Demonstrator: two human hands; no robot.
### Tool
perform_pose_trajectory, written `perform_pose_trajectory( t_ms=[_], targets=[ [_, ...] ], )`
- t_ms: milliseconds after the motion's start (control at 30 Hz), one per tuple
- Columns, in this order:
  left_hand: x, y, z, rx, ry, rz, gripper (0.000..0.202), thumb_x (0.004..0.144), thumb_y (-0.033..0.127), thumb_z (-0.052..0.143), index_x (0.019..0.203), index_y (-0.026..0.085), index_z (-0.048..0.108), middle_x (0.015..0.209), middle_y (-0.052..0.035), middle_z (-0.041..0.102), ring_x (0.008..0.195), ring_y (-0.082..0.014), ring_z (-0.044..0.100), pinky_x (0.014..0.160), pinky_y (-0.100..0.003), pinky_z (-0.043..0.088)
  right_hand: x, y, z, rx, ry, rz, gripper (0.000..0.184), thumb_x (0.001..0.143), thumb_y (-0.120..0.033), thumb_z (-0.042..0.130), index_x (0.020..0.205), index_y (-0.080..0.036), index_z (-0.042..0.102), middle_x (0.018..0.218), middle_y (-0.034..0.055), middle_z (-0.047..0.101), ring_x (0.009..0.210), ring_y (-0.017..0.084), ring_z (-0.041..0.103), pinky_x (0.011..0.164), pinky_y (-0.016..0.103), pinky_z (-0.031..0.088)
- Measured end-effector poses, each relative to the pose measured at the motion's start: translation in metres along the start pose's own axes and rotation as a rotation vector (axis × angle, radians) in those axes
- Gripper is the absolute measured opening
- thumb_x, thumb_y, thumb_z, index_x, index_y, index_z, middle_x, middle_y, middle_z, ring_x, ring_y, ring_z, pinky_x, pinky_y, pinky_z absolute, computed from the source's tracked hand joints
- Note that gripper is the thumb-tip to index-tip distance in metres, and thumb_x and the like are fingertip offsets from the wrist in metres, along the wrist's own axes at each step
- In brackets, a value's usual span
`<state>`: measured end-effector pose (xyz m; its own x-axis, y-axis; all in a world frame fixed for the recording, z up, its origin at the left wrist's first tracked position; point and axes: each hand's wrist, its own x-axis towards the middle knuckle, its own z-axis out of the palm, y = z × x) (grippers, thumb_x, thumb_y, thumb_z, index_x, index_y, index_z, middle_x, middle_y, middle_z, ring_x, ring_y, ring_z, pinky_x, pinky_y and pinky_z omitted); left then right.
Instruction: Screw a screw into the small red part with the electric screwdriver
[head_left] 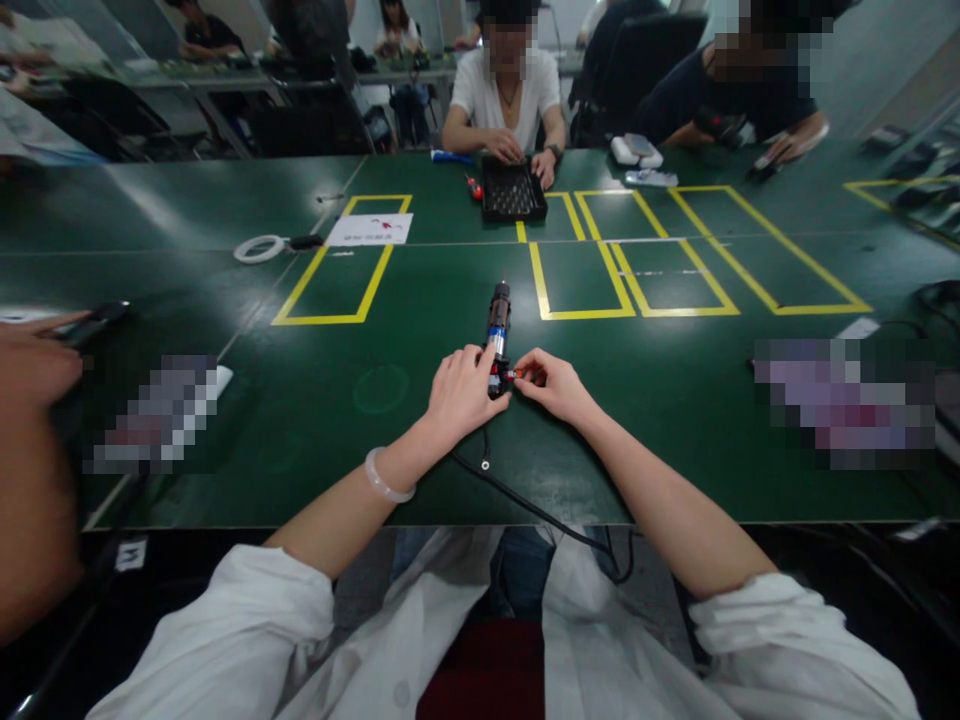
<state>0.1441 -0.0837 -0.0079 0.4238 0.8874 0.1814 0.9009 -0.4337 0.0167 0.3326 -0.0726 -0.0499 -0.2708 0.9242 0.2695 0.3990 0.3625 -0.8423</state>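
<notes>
From where I'm standing, the tool lies lengthwise on the green table, nose pointing away from the person, nearer left hand curled around its back end, right hand nearly pinched at its right side, can't tell on what.

The table is smooth and shiny, and light makes pale, glossy patches on it. The tape stuck on it is flat and smooth. The tool has a bright, shiny metal part in its middle, and its dark parts look like plastic. The cord looks smooth and rubbery. The small ring looks like shiny metal. The paper is thin and flat. The tray looks like plastic. The shirt is soft, wrinkly, matt cloth.
</notes>
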Motion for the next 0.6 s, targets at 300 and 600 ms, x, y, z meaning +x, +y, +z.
perform_pose_trajectory(
  t_ms=[300,600],
  targets=[
    [-0.0026,-0.0006,0.0017,-0.034,0.014,0.001,0.069,0.082,0.046,0.062,0.141,0.016,0.045,0.116,-0.0147,0.055,0.106,-0.0310,0.056,0.093,-0.040,0.042,0.0025,0.0019,-0.0021,0.008,0.023,0.014,0.011,0.079,-0.022,0.064,0.088,-0.018,0.059,0.070,-0.0021,0.059,0.061,0.013,0.052,0.062,0.026,0.041],
    [-0.0034,0.0008,0.0039,-0.056,0.021,-0.015,0.066,0.083,0.042,0.060,0.142,0.016,0.043,0.120,-0.0155,0.055,0.109,-0.0310,0.056,0.096,-0.041,0.042,0.0056,0.0017,0.0076,-0.204,0.032,-0.094,0.013,0.080,-0.015,0.065,0.092,-0.019,0.062,0.088,0.0038,0.061,0.076,0.017,0.057,0.073,0.030,0.046]
  ],
)
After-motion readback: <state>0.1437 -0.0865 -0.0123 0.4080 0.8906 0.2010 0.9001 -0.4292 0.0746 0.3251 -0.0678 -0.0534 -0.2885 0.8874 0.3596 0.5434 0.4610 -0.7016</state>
